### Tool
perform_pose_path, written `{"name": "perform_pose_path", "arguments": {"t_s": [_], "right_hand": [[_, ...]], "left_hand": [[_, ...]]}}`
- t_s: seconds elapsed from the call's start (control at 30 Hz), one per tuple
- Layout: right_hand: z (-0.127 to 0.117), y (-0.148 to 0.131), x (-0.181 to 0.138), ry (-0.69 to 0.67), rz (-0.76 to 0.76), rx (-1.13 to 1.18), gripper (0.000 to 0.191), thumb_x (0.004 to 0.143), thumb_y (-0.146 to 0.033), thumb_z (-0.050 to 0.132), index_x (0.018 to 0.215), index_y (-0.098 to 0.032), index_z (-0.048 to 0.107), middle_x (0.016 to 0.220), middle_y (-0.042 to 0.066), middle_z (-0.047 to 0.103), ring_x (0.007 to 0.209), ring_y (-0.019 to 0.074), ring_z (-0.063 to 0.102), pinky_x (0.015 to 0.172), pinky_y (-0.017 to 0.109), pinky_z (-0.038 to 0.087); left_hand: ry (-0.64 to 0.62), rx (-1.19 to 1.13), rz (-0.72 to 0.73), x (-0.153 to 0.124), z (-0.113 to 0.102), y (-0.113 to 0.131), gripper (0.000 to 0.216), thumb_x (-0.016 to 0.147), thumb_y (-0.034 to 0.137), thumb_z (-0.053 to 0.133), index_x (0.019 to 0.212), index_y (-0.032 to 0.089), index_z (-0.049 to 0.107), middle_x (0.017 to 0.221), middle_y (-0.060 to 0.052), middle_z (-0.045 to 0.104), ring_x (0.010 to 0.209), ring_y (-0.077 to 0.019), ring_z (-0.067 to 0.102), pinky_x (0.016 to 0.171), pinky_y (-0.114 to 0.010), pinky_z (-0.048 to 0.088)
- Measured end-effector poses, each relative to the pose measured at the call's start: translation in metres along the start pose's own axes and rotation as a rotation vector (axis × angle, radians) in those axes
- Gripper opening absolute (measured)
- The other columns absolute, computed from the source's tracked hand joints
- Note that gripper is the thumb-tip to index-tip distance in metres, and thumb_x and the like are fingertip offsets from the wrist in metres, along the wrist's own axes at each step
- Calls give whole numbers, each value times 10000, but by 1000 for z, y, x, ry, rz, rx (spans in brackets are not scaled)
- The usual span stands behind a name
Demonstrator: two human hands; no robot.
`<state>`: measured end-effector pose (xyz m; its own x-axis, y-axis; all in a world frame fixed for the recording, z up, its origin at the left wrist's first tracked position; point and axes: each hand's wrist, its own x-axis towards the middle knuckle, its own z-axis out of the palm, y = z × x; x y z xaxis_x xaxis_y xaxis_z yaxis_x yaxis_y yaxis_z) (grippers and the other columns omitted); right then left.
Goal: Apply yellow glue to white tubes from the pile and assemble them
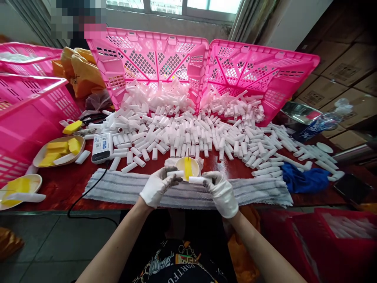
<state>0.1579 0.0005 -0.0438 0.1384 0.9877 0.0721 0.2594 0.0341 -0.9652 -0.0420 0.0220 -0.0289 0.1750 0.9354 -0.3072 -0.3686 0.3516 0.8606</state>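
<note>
Both my hands wear white gloves with darkened fingertips. My left hand [157, 186] is closed on a short white tube [175, 173], held over a striped grey towel [123, 188] at the table's near edge. My right hand [221, 191] pinches another white tube [196, 180] lying sideways. Between and just beyond the hands sits a small white bowl [193, 164] with a yellow sponge [187, 168] standing in it. A big heap of white tubes [188, 129] covers the red table behind.
Two tipped pink baskets [153, 59] spill tubes at the back; more pink baskets [26, 106] stand left. Plates with yellow sponges [60, 151] and a white device [102, 147] with a black cable lie left. A blue cloth [306, 179], a phone [352, 188] and cardboard boxes are right.
</note>
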Motion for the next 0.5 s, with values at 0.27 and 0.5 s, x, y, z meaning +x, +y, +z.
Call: {"name": "perform_pose_path", "arguments": {"t_s": [0.27, 0.5], "right_hand": [[-11, -7, 9, -114, 227, 223, 383, 778, -540, 509, 844, -163, 521, 458, -62, 445, 332, 63, 369, 307, 180, 255], [-7, -20, -22, 60, -614, -672, 260, 795, -323, 489, 567, -199, 514, 499, 10, 522, 467, 115, 470, 470, 239, 361]], "left_hand": [[-160, 242, 65, -19, 22, -1, 458, 716, 338, 654, 1087, 103, 522, 804, -69, 658, 734, -164, 631, 722, -293, 474], [24, 732, 190, -24, 43, -25, 403, 839, 464, 380, 617, 155, 511, 575, 2, 525, 542, -101, 460, 525, -220, 350]]}}
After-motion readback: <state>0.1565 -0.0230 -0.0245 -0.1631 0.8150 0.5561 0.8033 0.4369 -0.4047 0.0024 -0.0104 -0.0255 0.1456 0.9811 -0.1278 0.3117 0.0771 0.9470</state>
